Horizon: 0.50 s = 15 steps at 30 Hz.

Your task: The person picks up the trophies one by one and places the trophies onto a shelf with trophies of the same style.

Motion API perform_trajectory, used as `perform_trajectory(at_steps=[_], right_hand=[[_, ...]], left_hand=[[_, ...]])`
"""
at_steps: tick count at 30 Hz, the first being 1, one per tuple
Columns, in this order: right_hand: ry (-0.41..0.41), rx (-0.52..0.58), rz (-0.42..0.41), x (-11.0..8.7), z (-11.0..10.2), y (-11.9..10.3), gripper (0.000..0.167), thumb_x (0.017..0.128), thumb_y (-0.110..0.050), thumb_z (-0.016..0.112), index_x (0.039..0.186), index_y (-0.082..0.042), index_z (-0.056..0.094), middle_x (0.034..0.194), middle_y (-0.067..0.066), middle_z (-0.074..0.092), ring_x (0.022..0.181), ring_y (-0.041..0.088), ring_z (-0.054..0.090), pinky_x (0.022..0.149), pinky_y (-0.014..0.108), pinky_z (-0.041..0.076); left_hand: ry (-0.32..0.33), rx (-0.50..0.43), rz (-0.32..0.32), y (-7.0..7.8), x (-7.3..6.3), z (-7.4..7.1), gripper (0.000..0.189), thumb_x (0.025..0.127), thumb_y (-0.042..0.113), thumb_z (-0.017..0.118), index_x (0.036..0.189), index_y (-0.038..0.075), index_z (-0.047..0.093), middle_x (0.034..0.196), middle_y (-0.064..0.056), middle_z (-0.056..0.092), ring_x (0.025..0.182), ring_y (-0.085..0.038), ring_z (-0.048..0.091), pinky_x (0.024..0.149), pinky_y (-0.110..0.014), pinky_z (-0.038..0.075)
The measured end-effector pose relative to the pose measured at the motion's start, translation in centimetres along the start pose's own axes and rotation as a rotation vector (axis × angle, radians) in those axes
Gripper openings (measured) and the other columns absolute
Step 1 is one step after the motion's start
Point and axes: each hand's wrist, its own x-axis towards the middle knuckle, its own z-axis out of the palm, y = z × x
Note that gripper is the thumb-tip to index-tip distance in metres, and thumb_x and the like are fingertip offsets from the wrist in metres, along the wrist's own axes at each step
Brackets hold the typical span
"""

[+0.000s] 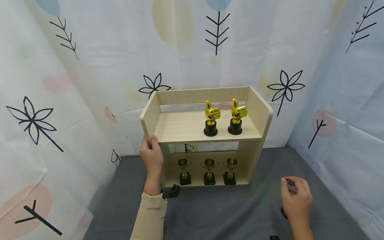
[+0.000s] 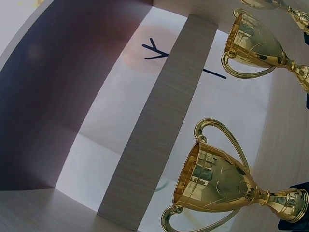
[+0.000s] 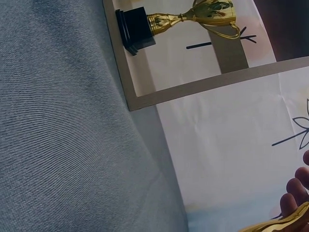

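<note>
In the head view my left hand [image 1: 152, 160] grips the left side panel of a pale wooden two-tier shelf [image 1: 183, 125], level with its upper board. Two gold thumbs-up trophies [image 1: 211, 116] on black round bases stand on the upper tier, toward the right. Below them, three gold trophy cups [image 1: 209, 170] with black square bases stand in a row. My right hand [image 1: 297, 198] is over the grey cloth, right of the shelf, with curled fingers around a gold trophy [image 3: 282, 223]. That trophy is mostly hidden; only its gold surface shows at the right wrist view's corner.
Grey cloth [image 1: 207, 213] covers the table under and in front of the shelf. White patterned curtains [image 1: 186, 50] hang close behind it and along both sides. Bare board [image 1: 180, 121] shows on the upper tier left of the thumbs-up trophies.
</note>
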Motion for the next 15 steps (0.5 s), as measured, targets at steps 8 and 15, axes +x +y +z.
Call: perform_trajectory(at_steps=[8,15], right_hand=[[-0.013,0.001,-0.006,-0.13,0.17,0.52,0.012,0.095,-0.004,0.074,0.099,0.007,0.076,0.106,0.018,0.070,0.091,-0.024,0.045,0.075,-0.004,0.036],[-0.020,0.007,-0.001,-0.38,0.22,0.82,0.012,0.096,-0.004,0.074,0.097,0.008,0.076,0.102,0.018,0.070,0.090,-0.021,0.046,0.075,-0.003,0.037]], left_hand=[[0.013,0.005,0.012,0.13,-0.04,0.09,0.036,0.109,0.028,0.054,0.126,0.002,0.073,0.105,-0.022,0.077,0.077,-0.022,0.059,0.066,-0.031,0.043],[0.007,0.005,-0.002,0.16,-0.14,0.04,0.037,0.109,0.029,0.053,0.126,0.003,0.073,0.105,-0.021,0.076,0.076,-0.020,0.058,0.066,-0.032,0.043]])
